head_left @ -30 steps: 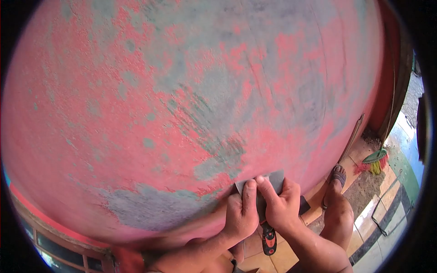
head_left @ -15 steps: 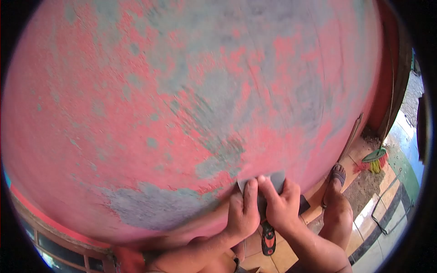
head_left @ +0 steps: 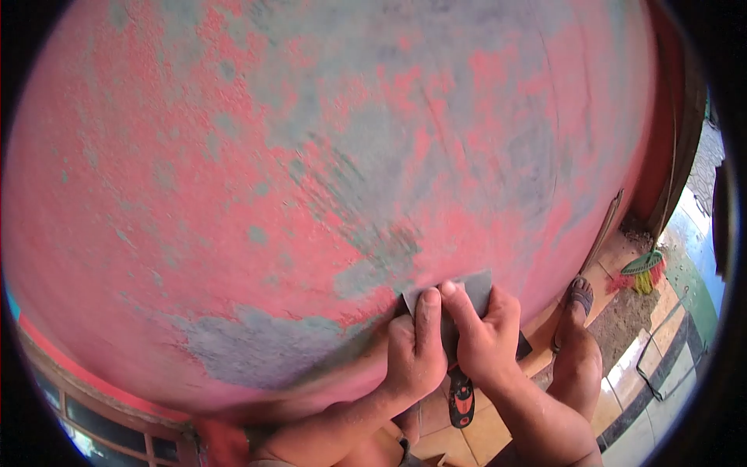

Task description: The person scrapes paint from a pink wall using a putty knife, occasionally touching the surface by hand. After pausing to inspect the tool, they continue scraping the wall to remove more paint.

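A thin grey sheet or blade (head_left: 475, 286) is pressed near the lower part of a pink wall (head_left: 210, 257) with grey-green worn patches. My left hand (head_left: 417, 346) grips its left side, the fingers closed on it. On the other side my right hand (head_left: 488, 331) holds the same piece, thumb laid along its face. Below the hands, a black and orange tool handle (head_left: 461, 403) points down; whether it joins the grey piece is hidden by my hands.
At the right, a broom head (head_left: 642, 272) with red and yellow bristles lies by dirt (head_left: 622, 323) on the tiled floor (head_left: 475, 436). My sandaled foot (head_left: 580, 296) stands near the wall's base. A window frame (head_left: 105, 428) is at lower left.
Both hands and the grey piece have moved slightly up along the wall. The tool handle has shifted slightly up and right with them.
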Motion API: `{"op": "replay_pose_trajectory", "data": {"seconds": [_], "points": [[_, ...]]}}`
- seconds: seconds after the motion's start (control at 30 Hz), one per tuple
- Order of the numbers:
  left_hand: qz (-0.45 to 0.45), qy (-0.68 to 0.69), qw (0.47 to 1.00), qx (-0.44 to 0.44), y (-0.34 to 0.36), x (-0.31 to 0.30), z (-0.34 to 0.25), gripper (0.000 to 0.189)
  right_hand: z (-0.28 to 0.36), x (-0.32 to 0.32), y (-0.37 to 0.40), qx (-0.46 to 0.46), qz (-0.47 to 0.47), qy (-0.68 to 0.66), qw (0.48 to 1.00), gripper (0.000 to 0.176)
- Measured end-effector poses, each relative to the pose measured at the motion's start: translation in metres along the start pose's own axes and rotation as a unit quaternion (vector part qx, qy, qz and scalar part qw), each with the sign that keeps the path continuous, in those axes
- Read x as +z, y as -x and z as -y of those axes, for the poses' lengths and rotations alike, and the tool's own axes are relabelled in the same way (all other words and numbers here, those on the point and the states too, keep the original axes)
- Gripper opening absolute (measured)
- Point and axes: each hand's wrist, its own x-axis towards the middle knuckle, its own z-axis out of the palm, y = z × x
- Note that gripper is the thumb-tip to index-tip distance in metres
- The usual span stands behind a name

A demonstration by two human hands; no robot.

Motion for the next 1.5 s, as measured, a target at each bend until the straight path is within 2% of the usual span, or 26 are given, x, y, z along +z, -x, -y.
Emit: {"op": "replay_pose_trajectory", "data": {"seconds": [0.03, 0.1, 0.2, 0.23, 0.33, 0.37, 0.47, 0.57, 0.67, 0.7, 0.77, 0.8, 0.83, 0.93, 0.97, 1.07, 1.1, 1.2, 1.27, 1.33, 1.37, 1.47, 1.5], "points": [[-0.025, -0.069, 0.992, 0.1, 0.002, 0.004, 0.011, 0.035, -0.003, -0.003, 0.004, -0.003, -0.015, 0.066, 0.998, 0.026], [-0.028, -0.012, 0.993, 0.115, 0.001, 0.005, 0.02, 0.033, -0.017, 0.001, 0.007, -0.003, -0.007, 0.0, 1.0, 0.025], [-0.036, -0.151, 0.971, 0.18, 0.0, 0.002, 0.012, 0.031, -0.002, 0.002, 0.0, 0.006, 0.004, -0.001, 1.0, 0.026], [0.021, -0.029, 0.999, -0.03, 0.001, -0.004, 0.0, 0.028, 0.002, 0.001, 0.003, 0.015, 0.01, 0.005, 1.0, 0.026], [-0.01, -0.056, 0.997, 0.053, 0.005, -0.001, 0.012, 0.029, -0.013, 0.001, 0.008, -0.015, -0.005, 0.019, 1.0, 0.026], [-0.048, 0.013, 0.998, 0.048, 0.009, 0.004, 0.025, 0.03, -0.017, 0.002, 0.012, 0.016, -0.003, 0.012, 1.0, 0.027], [-0.015, -0.068, 0.996, 0.058, 0.005, -0.002, 0.014, 0.034, -0.014, 0.002, 0.006, 0.01, 0.008, 0.003, 1.0, 0.027], [0.036, 0.076, 0.993, -0.082, 0.003, -0.007, 0.002, 0.036, -0.009, 0.002, 0.011, 0.009, -0.003, 0.028, 1.0, 0.027], [-0.022, 0.015, 0.999, 0.029, 0.01, -0.003, 0.015, 0.036, -0.019, 0.004, 0.01, 0.001, 0.003, 0.01, 1.0, 0.027], [-0.01, 0.036, 0.999, 0.012, 0.009, -0.004, 0.014, 0.036, -0.019, 0.005, 0.009, 0.001, 0.007, 0.004, 1.0, 0.027], [-0.046, -0.12, 0.98, 0.151, 0.001, -0.002, 0.012, 0.037, -0.014, 0.002, 0.005, 0.01, 0.016, 0.016, 1.0, 0.026], [0.0, -0.013, 0.999, 0.042, 0.002, -0.004, 0.005, 0.037, -0.011, 0.001, 0.006, 0.017, 0.015, 0.013, 1.0, 0.026], [0.022, 0.087, 0.993, -0.075, 0.002, -0.007, -0.003, 0.037, -0.008, 0.003, 0.008, 0.023, 0.014, 0.009, 1.0, 0.026], [-0.032, -0.013, 0.999, 0.039, 0.011, -0.002, 0.017, 0.037, -0.019, 0.004, 0.011, 0.01, 0.002, 0.014, 1.0, 0.026], [-0.01, 0.058, 0.998, -0.024, 0.011, -0.003, 0.022, 0.037, -0.021, 0.005, 0.012, 0.011, 0.004, 0.005, 1.0, 0.026], [-0.011, -0.015, 0.997, 0.076, 0.002, -0.005, 0.01, 0.033, -0.009, 0.004, 0.005, 0.011, 0.016, -0.004, 1.0, 0.026], [-0.03, -0.212, 0.955, 0.205, -0.002, -0.009, 0.011, 0.03, -0.002, 0.005, 0.003, 0.008, 0.017, 0.0, 1.0, 0.025], [0.004, -0.016, 0.999, 0.03, 0.003, -0.007, 0.003, 0.027, -0.012, 0.006, 0.009, 0.014, 0.012, -0.003, 1.0, 0.025], [-0.038, -0.07, 0.991, 0.107, 0.009, -0.005, 0.019, 0.032, -0.024, 0.006, 0.014, 0.009, 0.011, 0.002, 1.0, 0.026], [-0.019, 0.061, 0.998, -0.004, 0.007, -0.004, 0.014, 0.035, -0.019, 0.009, 0.012, 0.002, 0.003, 0.003, 1.0, 0.026], [-0.029, 0.076, 0.996, -0.024, 0.009, -0.002, 0.009, 0.038, -0.011, 0.007, 0.008, -0.005, 0.01, 0.018, 1.0, 0.026], [0.038, 0.104, 0.984, -0.138, 0.002, -0.014, -0.008, 0.039, -0.006, 0.008, 0.008, 0.0, 0.006, 0.014, 1.0, 0.026], [0.011, 0.126, 0.988, -0.091, 0.004, -0.009, -0.003, 0.04, -0.003, 0.01, 0.008, -0.009, -0.001, -0.003, 1.0, 0.026]]}}
